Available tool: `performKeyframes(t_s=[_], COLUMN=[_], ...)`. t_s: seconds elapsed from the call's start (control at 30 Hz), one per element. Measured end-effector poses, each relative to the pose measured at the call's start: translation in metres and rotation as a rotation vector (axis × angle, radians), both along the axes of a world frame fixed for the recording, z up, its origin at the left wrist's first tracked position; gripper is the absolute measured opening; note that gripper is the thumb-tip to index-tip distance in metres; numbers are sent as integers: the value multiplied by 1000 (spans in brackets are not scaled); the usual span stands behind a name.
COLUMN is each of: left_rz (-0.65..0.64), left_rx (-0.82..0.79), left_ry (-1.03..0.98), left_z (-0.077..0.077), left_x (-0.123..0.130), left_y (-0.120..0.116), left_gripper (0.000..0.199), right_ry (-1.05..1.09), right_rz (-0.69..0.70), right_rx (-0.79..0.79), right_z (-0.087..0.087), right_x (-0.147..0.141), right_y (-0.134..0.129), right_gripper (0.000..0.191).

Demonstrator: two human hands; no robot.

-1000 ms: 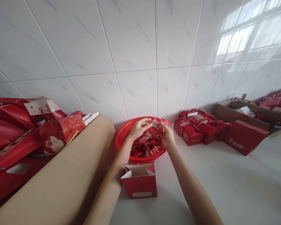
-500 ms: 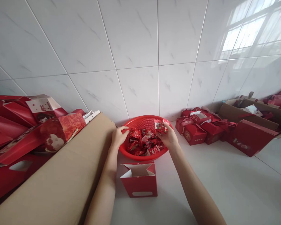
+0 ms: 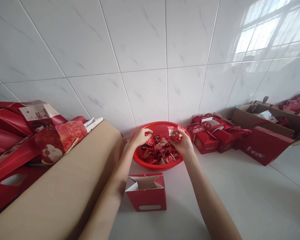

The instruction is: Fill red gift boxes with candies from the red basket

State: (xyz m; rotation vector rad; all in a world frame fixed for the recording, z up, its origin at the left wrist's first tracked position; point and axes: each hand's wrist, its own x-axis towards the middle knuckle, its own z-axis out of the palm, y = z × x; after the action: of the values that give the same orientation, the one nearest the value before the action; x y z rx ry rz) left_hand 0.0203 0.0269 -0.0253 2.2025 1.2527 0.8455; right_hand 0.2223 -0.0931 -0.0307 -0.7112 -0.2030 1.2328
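Note:
A red plastic colander (image 3: 160, 167) holds several wrapped sweets (image 3: 162, 144) in red wrappers. My right hand (image 3: 185, 146) is closed on red candy packets (image 3: 175, 134), held above the colander's right side. Over its left side is my left hand (image 3: 140, 137), thumb and forefinger slightly apart and nothing visible between them. In front of the colander stands a small red gift box (image 3: 150, 198), upright, with its top flaps open and a white interior.
A large cardboard box (image 3: 72, 166) with red folded cartons (image 3: 12, 133) fills the left side. To the right are filled red gift boxes (image 3: 206, 141), a larger red box (image 3: 266, 145) and an open cardboard carton (image 3: 258, 120). A tiled wall (image 3: 145, 93) rises behind.
My left hand has moved right, from the colander's rim to over the sweets. My right hand still holds the candy packets. The view has shifted slightly.

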Motion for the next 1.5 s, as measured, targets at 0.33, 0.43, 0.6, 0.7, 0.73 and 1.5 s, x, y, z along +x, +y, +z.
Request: performKeyframes(t_s=[0.33, 0.43, 0.6, 0.7, 0.73, 1.5], left_rz=[-34, -132, -165, -146, -146, -397], left_rx=[-306, -396, -385, -383, -392, -503], left_ry=[86, 40, -53, -21, 1, 16], left_z=[-23, -27, -28, -31, -32, -21], left_x=[9, 15, 17, 8, 5, 19], left_y=[44, 39, 36, 39, 40, 23], left_gripper=[35, 25, 14, 9, 8, 39], right_ry=[-31, -38, -39, -44, -46, -78], right_rz=[-43, -46, -51, -54, -53, -28], right_rx=[-14, -10, -22, -21, -22, 0], right_z=[-4, -4, -1, -1, -2, -3], right_x=[-5, -6, -7, -7, -7, -8], right_y=[1, 1, 0, 0, 0, 0], right_gripper=[16, 15, 12, 10, 10, 9])
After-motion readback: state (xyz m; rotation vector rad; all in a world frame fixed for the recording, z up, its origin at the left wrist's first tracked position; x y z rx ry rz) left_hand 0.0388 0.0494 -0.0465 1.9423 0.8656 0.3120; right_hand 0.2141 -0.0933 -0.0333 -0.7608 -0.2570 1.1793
